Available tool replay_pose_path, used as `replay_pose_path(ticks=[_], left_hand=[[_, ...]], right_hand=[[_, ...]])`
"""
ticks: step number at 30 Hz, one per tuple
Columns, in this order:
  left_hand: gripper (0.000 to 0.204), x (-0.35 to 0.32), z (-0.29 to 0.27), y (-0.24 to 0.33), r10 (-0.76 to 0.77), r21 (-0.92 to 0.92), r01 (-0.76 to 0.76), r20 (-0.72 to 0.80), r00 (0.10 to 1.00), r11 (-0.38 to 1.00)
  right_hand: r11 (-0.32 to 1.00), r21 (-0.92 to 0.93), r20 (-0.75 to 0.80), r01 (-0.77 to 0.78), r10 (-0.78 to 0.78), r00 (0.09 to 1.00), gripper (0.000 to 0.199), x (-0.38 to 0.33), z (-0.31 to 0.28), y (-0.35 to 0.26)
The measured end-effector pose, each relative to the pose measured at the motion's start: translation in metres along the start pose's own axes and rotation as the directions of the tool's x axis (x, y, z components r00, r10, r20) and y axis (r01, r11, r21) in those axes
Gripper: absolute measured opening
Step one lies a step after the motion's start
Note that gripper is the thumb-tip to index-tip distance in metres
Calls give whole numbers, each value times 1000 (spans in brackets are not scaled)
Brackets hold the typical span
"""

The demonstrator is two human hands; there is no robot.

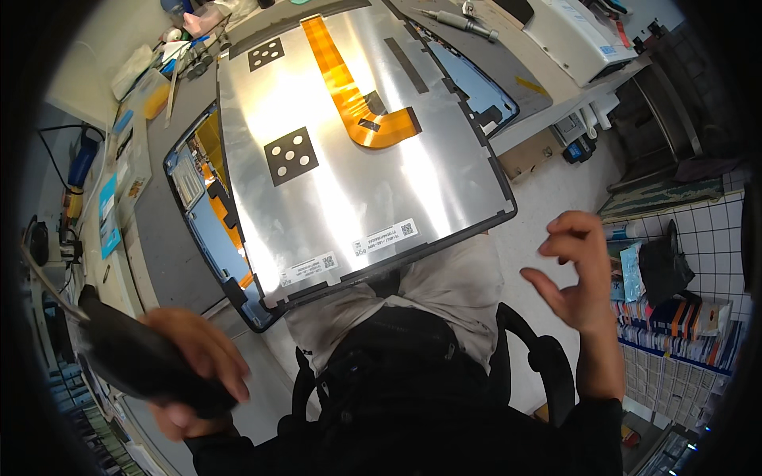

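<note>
A large silver display panel (357, 151) lies back-side up on a grey workbench, with an orange flat ribbon cable (349, 87) and black square patches on it. It rests over a dark blue frame (206, 230). My left hand (198, 357) is at the lower left, closed around a black flat object (135, 357). My right hand (575, 274) hovers in the air to the right of the panel, fingers apart and curled, holding nothing. I sit on a black office chair (548, 357).
Small tools and bottles (182, 47) clutter the bench's far left. A screwdriver (460, 22) and a white device (579, 36) sit at the far right. Shelves of small packaged parts (675, 325) stand on the floor to my right.
</note>
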State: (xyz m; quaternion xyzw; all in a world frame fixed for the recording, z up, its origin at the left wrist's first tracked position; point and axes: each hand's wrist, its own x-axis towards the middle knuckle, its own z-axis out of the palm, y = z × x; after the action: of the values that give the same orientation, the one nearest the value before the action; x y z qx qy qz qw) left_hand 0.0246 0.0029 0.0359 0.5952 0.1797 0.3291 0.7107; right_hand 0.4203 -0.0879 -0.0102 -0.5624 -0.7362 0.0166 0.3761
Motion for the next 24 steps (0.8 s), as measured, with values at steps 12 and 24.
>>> replay_pose_path(ticks=[12, 24], left_hand=[[55, 62, 142, -68, -117, 537, -116, 380, 918, 835], [68, 65, 101, -119, -398, 101, 393, 411, 820, 914]], right_hand=[[467, 833, 212, -296, 224, 951, 75, -43, 17, -86], [585, 548, 362, -599, 480, 799, 69, -42, -30, -64]])
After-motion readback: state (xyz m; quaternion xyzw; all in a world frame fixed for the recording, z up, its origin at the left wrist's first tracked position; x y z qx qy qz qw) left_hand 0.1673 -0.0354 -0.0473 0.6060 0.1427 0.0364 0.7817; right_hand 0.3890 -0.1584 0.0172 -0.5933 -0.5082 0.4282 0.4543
